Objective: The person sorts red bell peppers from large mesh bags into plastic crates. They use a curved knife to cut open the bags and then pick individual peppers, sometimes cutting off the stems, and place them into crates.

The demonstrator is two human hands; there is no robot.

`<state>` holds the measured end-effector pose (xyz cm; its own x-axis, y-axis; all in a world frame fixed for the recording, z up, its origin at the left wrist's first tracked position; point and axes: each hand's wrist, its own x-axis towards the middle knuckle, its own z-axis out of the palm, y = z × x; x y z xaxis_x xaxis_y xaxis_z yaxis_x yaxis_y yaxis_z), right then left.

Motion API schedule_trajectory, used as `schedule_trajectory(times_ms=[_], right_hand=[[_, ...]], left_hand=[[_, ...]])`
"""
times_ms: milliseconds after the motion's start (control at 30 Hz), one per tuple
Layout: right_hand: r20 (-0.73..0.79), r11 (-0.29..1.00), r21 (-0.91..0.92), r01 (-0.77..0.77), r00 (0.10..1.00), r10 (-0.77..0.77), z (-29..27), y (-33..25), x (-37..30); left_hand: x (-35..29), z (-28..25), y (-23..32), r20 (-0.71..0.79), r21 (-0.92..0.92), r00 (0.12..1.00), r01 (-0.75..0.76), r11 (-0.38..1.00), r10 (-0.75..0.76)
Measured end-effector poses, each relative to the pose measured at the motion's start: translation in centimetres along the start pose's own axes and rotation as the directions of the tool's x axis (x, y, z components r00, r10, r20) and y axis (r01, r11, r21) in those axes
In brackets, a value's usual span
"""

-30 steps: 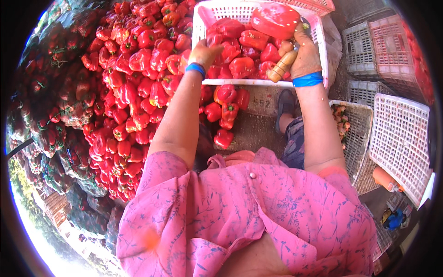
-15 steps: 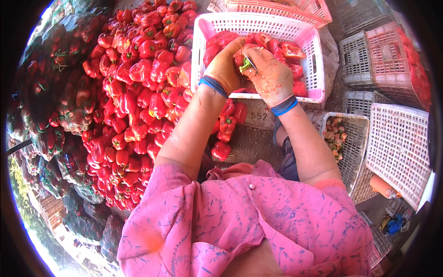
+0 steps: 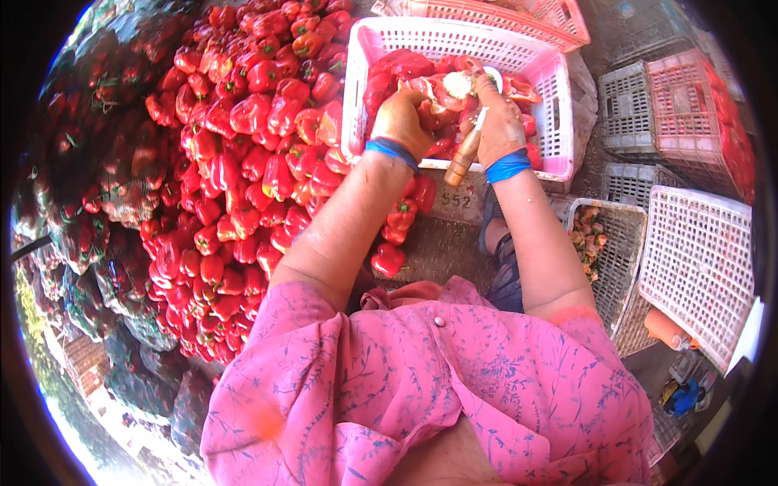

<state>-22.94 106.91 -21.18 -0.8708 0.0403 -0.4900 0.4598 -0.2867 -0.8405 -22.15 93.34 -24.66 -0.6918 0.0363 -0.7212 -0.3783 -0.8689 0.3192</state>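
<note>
Both my hands wear stained orange work gloves with blue bands at the wrists, over a pink and white crate [image 3: 353,89] of red peppers. My left hand [image 3: 401,123] is closed on a cut red bell pepper [image 3: 429,91], its fingertips partly hidden. In my right hand [image 3: 502,130] is a coring knife with a wooden handle [image 3: 463,159], which points back toward me; a curved metal blade shows beyond the fingers. A pale, seedy pepper core [image 3: 459,84] sits beside the blade, at the right thumb and fingers.
A big heap of whole red peppers [image 3: 243,162] lies to the left, with filled net bags [image 3: 89,162] beyond it. On the right stand a crate of pepper cores [image 3: 620,243], a tilted white crate [image 3: 697,259] and stacked crates [image 3: 681,105]. An orange crate [image 3: 559,28] is behind.
The green stem end between my hands is out of sight, and a pale seedy core shows instead. My right hand has turned, bringing the wooden handle into view. Both hands have moved slightly nearer me.
</note>
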Motion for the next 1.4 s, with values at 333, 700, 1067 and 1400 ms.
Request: schedule_trajectory(times_ms=[333, 700, 1067, 1400], right_hand=[[-0.030, 0.995, 0.092, 0.034, 0.999, -0.032, -0.7, 1.3, 1.0], [-0.326, 0.961, 0.188, 0.202, 0.936, -0.133, -1.8, -2.3, 3.9], [-0.134, 0.657, -0.671, 0.343, 0.816, -0.563, -18.2, -6.2, -1.8], [-0.554, 0.455, -0.789, -0.413, 0.799, -0.235, -46.3, -1.0, -9.3]], left_hand=[[-1.2, -1.7, 2.1, 0.589, 0.653, 0.772, -0.280, -0.704, 0.240], [5.0, -4.6, 2.7, 0.427, 0.810, 0.539, -0.585, -0.042, 0.726], [6.4, -9.4, 0.3, 0.241, 0.548, 0.955, 0.015, -0.837, 0.175], [-7.9, -16.7, 14.0, 0.270, 0.907, 0.316, -0.401, -0.130, 0.909]])
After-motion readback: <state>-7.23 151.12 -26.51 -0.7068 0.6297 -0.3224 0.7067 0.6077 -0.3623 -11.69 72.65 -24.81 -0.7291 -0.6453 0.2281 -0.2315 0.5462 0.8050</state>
